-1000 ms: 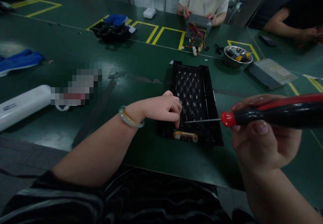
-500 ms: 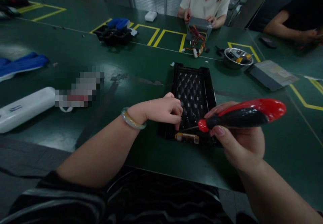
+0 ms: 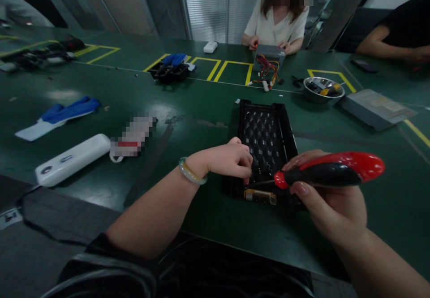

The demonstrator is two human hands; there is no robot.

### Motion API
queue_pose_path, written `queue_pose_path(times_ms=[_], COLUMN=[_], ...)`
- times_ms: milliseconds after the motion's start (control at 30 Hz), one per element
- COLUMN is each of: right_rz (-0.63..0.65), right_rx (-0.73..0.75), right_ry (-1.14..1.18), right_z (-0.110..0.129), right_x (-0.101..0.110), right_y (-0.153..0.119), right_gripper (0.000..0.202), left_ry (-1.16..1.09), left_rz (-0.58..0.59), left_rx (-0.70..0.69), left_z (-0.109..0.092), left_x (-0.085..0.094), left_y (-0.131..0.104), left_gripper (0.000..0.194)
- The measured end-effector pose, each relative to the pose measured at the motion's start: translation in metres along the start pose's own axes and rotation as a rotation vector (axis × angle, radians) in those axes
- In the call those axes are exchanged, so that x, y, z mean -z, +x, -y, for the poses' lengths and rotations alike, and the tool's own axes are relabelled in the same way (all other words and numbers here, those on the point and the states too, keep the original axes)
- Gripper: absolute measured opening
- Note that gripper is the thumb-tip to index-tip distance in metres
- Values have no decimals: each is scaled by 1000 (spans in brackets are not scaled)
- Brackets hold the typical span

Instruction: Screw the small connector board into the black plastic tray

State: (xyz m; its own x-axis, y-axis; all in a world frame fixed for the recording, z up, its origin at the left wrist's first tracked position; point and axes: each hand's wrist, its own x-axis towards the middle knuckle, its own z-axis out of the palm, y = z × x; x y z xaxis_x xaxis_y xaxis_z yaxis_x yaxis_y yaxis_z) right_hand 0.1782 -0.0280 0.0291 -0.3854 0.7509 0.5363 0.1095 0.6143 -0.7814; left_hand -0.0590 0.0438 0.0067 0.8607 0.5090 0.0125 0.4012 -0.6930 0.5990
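Observation:
A black plastic casing with rows of small slots lies on the green table in front of me. My right hand grips a red and black screwdriver, held nearly level. Its thin shaft points left into the near end of the casing, just above a small yellow-brown circuit board. My left hand, with a bracelet on the wrist, is closed over the casing's left wall. One fingertip reaches down beside the screwdriver's tip; whatever lies under these fingers is hidden.
To the left lie a white power bank-like device with a cord and a blue-white glove. Beyond the casing are a metal bowl of tools, a grey metal panel and a black tray. Opposite, a person holds a wired metal box.
The camera view has tilted up and turned slightly left, so everything appears lower and further right. Both hands keep their places at the casing, the screwdriver still in my right hand.

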Motion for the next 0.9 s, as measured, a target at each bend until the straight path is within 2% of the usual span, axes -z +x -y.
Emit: queue_pose_path(times_ms=[133, 300, 400, 733, 900], right_rz=[13, 13, 1, -380, -448], right_rx=[6, -5, 8, -111, -167], right_ry=[-58, -180, -156, 176, 211], right_z=[-1, -5, -7, -20, -22], right_x=[2, 2, 1, 4, 4], right_y=[0, 0, 0, 2, 2], right_gripper=[15, 34, 29, 15, 18], left_ry=[18, 47, 59, 58, 66], left_rz=[4, 6, 10, -11, -1], left_rx=[-20, -26, -27, -28, -48], left_z=[1, 1, 1, 0, -1], left_x=[0, 1, 1, 2, 4], left_y=[0, 1, 0, 0, -1], left_gripper=[29, 28, 28, 27, 28])
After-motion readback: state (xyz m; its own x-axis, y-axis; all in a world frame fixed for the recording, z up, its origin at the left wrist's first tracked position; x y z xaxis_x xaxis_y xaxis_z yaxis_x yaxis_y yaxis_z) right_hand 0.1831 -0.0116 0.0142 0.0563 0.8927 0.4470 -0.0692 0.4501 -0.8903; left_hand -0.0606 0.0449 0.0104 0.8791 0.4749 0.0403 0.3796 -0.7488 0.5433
